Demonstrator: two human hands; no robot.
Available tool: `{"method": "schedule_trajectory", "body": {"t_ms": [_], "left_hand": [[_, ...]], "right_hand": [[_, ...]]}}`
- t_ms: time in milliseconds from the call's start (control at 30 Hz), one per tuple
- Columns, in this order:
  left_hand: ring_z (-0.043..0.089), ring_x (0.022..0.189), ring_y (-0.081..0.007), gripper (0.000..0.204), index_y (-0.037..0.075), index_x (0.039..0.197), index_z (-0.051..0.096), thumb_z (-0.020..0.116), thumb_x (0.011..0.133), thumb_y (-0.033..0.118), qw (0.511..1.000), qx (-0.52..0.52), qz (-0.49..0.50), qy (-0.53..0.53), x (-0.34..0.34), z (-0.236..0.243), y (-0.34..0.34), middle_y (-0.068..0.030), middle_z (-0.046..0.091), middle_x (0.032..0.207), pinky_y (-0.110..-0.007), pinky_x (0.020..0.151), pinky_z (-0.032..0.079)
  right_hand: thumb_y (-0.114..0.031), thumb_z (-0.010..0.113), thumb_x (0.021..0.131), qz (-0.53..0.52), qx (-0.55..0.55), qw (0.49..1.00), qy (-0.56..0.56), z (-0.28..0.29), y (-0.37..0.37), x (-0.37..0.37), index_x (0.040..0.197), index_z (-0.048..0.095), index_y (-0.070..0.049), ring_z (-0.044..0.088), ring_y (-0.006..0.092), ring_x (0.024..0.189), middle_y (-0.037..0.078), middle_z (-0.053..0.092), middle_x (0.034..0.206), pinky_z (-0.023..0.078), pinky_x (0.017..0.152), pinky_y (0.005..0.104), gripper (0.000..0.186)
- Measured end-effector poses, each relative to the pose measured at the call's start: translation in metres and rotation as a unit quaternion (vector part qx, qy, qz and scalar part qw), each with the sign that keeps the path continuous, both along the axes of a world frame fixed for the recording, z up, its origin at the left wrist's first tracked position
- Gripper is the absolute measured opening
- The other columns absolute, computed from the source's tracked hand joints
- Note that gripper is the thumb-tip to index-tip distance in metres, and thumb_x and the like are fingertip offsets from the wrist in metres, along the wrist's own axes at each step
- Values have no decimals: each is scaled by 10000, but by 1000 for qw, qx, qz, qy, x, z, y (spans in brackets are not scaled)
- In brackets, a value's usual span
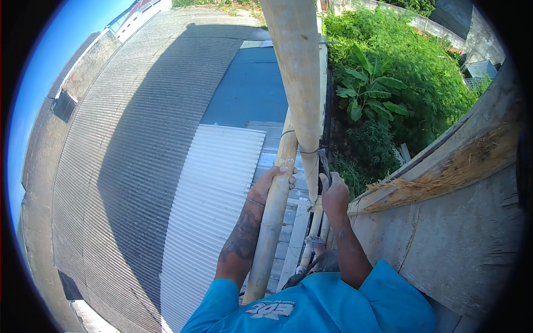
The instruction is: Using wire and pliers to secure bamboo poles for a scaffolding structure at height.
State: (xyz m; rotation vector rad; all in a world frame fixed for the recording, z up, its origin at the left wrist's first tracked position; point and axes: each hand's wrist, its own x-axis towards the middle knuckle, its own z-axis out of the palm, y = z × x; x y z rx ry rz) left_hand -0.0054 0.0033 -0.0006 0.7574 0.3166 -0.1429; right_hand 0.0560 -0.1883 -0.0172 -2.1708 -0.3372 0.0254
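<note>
My left hand (276,180) is wrapped round a slanting bamboo pole (272,222), which runs from beside my body up to a thicker bamboo pole (297,72). The thicker pole stands steeply in front of me, its lower end narrowing near my foot. Thin dark wire (308,152) loops round it close to where the two poles meet. Just right of this wire, my right hand (335,195) is closed on dark metal pliers (324,160), their jaws beside the thick pole. The exact bite of the jaws is too small to tell.
Far below on the left spread corrugated roofs, one grey (111,166) and one white (214,183), beside a blue panel (247,83). My foot (316,245) is on narrow bamboo poles. A rough concrete wall (444,233) rises close on the right. Green plants (383,61) grow beyond.
</note>
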Motion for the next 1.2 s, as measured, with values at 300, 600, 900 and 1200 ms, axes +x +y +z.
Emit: {"method": "schedule_trajectory", "body": {"t_ms": [300,600,900,1200], "left_hand": [[531,719,-164,364,-39,1064,466,546,788,185,1000,-3,4,2,2,3,-3,-94,526,891,-282,650,472],[531,718,-167,354,-28,1069,479,533,791,184,999,20,32,23,4,7,-5,-78,533,910,-284,655,468],[539,721,-167,360,-39,1060,479,539,796,199,1000,13,22,12,3,4,-5,-81,536,890,-281,662,475],[541,748,-197,425,-38,1135,436,526,798,205,1000,0,14,20,2,4,0,-118,544,955,-309,694,479]], "right_hand": [[-533,396,906,138,252,812,509,13,-19,45,708,493,-66,373,101,368,-10,410,487,341,374,280,517],[-539,352,918,141,390,812,411,-73,21,28,696,469,-89,321,78,355,-24,359,464,248,332,241,515],[-440,432,927,121,377,854,338,-38,5,17,757,518,-26,514,141,407,37,491,518,440,385,273,456],[-366,441,936,123,297,871,373,0,-9,32,807,544,23,604,167,495,24,481,549,511,459,283,422]]}}
